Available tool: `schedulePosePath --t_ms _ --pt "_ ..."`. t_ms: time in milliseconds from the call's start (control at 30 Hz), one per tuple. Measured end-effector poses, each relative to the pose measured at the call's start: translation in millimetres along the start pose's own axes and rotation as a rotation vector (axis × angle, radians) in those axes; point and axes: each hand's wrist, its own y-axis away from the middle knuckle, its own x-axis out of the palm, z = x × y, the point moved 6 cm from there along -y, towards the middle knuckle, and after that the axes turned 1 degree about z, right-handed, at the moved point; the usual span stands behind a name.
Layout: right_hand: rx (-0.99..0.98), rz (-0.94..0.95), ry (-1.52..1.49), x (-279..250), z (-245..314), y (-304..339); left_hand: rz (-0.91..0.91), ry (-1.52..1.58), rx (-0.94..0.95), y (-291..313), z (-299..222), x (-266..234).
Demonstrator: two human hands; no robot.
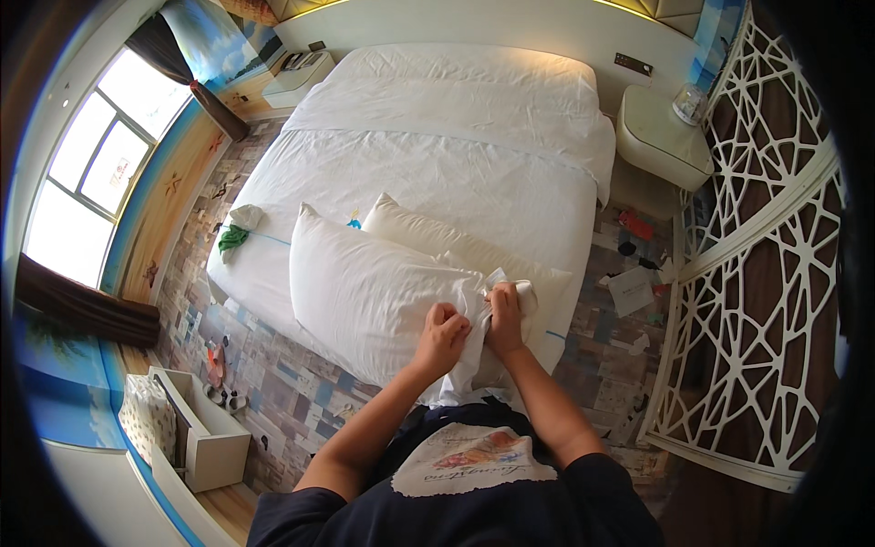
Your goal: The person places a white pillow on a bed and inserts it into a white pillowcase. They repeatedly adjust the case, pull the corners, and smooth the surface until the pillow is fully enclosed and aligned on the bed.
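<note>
A plump white pillow [360, 287] lies at the near end of the bed [410, 169], inside a white pillowcase [467, 305] whose loose, bunched end is at its right. My left hand [443, 339] is closed on the fabric near that end. Just right of it, my right hand [505, 319] grips another fold of the same pillowcase, with some cloth bunched beyond the fingers. The fingertips of both hands are partly hidden by the cloth. Behind this pillow lies a second white pillow [428, 226], partly covered by the first.
White and green cloths [234, 239] rest on the bed's left corner. A nightstand [661, 137] stands beside the bed's far right, near a white lattice screen [756, 264]. Papers [631, 290] and litter lie on the right floor. An open white drawer unit [211, 433] stands lower left.
</note>
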Motion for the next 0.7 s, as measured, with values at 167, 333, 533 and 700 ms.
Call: schedulePosePath --t_ms 167,333,533,700 --pt "-0.057 0.0 0.007 1.8 -1.5 0.8 0.003 0.092 0.014 -13.1 -10.3 -4.3" --pt "-0.062 -0.004 0.003 0.3 3.6 4.4 -0.11 0.47 -0.625 -14.2 30.8 26.3" --pt "-0.049 -0.004 0.002 -1.8 7.2 2.6 -0.206 0.525 -0.641 -5.6 52.9 32.3" --pt "-0.083 0.039 -0.025 1.0 9.8 4.7 0.063 0.304 -0.592 -6.6 50.5 27.9"
